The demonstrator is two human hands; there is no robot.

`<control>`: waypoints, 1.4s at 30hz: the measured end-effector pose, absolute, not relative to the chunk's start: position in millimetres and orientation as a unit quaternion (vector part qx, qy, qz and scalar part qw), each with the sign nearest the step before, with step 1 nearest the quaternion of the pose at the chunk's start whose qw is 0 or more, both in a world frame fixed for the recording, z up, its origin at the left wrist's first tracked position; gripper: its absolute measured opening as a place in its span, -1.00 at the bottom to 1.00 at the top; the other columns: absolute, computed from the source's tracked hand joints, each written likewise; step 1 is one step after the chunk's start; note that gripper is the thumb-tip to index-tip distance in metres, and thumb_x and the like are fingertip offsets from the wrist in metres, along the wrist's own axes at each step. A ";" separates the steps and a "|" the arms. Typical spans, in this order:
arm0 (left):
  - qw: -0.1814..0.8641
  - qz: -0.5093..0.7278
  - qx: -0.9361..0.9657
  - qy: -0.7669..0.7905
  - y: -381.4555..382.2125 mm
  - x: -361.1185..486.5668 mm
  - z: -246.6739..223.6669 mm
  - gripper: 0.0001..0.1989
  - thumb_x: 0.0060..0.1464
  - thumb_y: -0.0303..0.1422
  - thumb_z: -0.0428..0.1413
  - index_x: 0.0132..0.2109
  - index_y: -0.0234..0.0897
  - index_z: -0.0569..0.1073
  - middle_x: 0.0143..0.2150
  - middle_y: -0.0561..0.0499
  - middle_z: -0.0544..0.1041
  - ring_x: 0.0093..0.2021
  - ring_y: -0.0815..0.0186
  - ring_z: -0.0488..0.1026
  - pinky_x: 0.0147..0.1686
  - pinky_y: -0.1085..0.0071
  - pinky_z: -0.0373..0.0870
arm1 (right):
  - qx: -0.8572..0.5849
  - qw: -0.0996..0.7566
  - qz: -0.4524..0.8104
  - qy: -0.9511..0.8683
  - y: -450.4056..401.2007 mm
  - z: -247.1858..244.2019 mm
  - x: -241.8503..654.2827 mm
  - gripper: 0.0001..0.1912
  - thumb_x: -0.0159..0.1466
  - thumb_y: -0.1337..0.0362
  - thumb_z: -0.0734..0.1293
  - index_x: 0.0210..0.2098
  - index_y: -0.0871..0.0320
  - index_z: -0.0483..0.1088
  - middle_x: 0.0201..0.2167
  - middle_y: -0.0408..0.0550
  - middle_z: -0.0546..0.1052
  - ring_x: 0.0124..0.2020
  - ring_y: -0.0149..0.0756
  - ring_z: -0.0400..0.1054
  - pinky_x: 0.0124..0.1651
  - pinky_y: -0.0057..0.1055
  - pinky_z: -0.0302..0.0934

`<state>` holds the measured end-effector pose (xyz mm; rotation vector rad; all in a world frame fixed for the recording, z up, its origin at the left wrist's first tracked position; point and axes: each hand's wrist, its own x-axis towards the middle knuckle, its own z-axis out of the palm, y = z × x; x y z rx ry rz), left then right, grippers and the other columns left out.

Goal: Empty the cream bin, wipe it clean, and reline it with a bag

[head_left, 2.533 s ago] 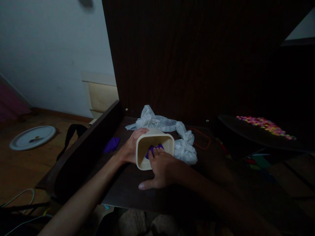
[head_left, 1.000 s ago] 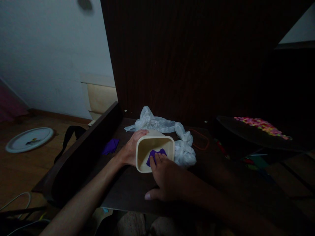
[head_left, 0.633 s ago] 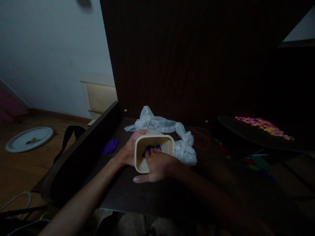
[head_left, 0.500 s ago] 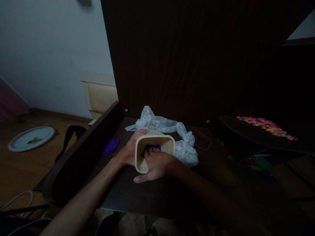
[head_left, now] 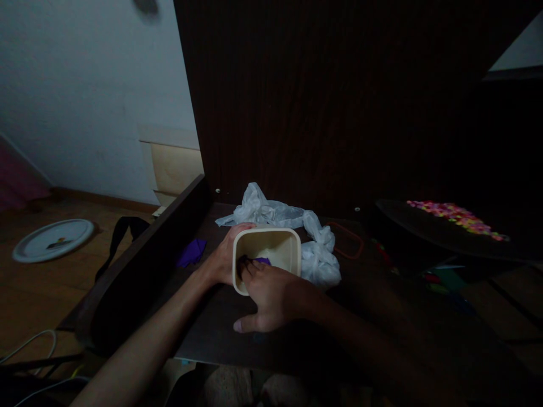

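Observation:
A cream plastic bin (head_left: 289, 240) with rounded corners lies tipped, its mouth facing me. My left hand (head_left: 224, 257) is closed around its left side, steadying it. My right hand (head_left: 269, 291) reaches into the mouth, fingers pressed together over a purple cloth (head_left: 263, 261) against the inner wall; the thumb sticks out below the rim. The fingertips and most of that cloth are hidden. A second purple cloth (head_left: 192, 252) lies crumpled left of my left hand. Knotted translucent plastic bags (head_left: 320, 263) lie behind and to the right of the bin.
The dark wooden surface (head_left: 212, 333) has a raised side board (head_left: 139, 260) on the left and a tall dark panel (head_left: 318, 102) behind. An orange-brown loop (head_left: 360, 243) lies at right, near a dark ledge with colourful small pieces (head_left: 458, 217). A white lid-like disc (head_left: 53, 240) rests on the floor.
My right hand has shifted slightly down and left inside the bin, carrying the purple cloth lower. The bin's mouth has tipped a little, showing more of the inside. My left hand keeps its hold.

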<state>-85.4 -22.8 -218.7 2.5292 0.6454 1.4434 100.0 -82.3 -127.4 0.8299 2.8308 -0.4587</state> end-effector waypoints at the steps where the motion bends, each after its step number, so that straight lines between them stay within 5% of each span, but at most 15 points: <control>1: 0.080 0.484 0.844 0.218 -22.1 -86.2 -219.7 0.16 -0.30 -0.04 0.44 0.37 -0.24 0.06 0.25 -0.33 0.31 0.27 -0.22 0.33 0.24 -0.20 0.33 | 0.274 0.068 -0.150 0.948 -88.0 -123.7 104.1 0.08 0.18 -0.15 0.41 0.31 0.69 0.14 0.30 0.67 0.22 0.32 0.32 0.21 0.35 -0.01 0.10; 9: 0.099 0.477 0.840 0.239 -26.1 -86.6 -214.7 0.14 -0.30 -0.03 0.45 0.35 -0.24 0.10 0.24 -0.34 0.32 0.26 -0.22 0.35 0.23 -0.17 0.34 | 0.306 0.084 -0.183 0.930 -121.9 -83.4 139.9 0.08 0.21 -0.10 0.44 0.42 0.53 0.01 0.40 0.51 0.12 0.41 0.23 0.07 0.42 -0.04 0.00; 17: 0.088 0.472 0.845 0.236 -28.4 -84.2 -210.0 0.15 -0.30 -0.06 0.46 0.36 -0.27 0.09 0.25 -0.37 0.32 0.26 -0.24 0.35 0.24 -0.18 0.34 | 0.400 0.073 -0.140 0.903 -117.2 -104.4 129.9 0.11 0.24 -0.36 0.23 0.28 0.63 0.24 0.24 0.65 0.32 0.26 0.35 0.27 0.30 0.04 0.14; 24: 0.073 0.461 0.848 0.252 -29.8 -84.8 -210.8 0.04 -0.16 -0.11 0.40 0.37 -0.26 0.08 0.29 -0.36 0.30 0.31 -0.20 0.30 0.24 -0.17 0.35 | 0.422 0.080 -0.150 0.890 -82.4 -119.1 109.5 0.06 0.26 -0.45 -0.03 -0.01 0.43 0.54 -0.05 0.45 0.58 -0.01 0.19 0.50 0.08 -0.03 0.31; 29: 0.045 0.470 0.838 0.275 -29.7 -85.8 -212.6 -0.11 -0.05 -0.12 0.33 0.35 -0.21 0.16 0.27 -0.28 0.35 0.27 -0.16 0.36 0.20 -0.14 0.41 | 0.409 0.066 -0.164 0.895 -77.2 -110.6 105.4 -0.02 0.34 -0.37 -0.08 -0.08 0.35 0.58 -0.06 0.34 0.61 -0.04 0.14 0.52 0.02 -0.09 0.32; 36: 0.076 0.448 0.843 0.288 -32.2 -83.7 -208.4 -0.08 -0.11 -0.19 0.38 0.34 -0.25 0.17 0.27 -0.30 0.35 0.29 -0.18 0.33 0.26 -0.12 0.35 | 0.407 0.078 -0.146 0.899 -80.3 -102.2 106.6 -0.10 0.36 -0.33 -0.02 -0.18 0.33 0.60 -0.20 0.30 0.64 -0.13 0.10 0.55 -0.05 -0.15 0.34; 42: 0.081 0.457 0.840 0.281 -32.0 -83.5 -209.0 -0.01 -0.15 -0.14 0.39 0.36 -0.25 0.12 0.27 -0.31 0.33 0.30 -0.17 0.33 0.25 -0.11 0.37 | 0.385 0.138 -0.238 0.881 -59.6 -105.4 103.0 -0.03 0.42 -0.25 -0.18 -0.15 0.35 0.61 -0.08 0.33 0.63 0.05 0.08 0.49 0.10 -0.16 0.31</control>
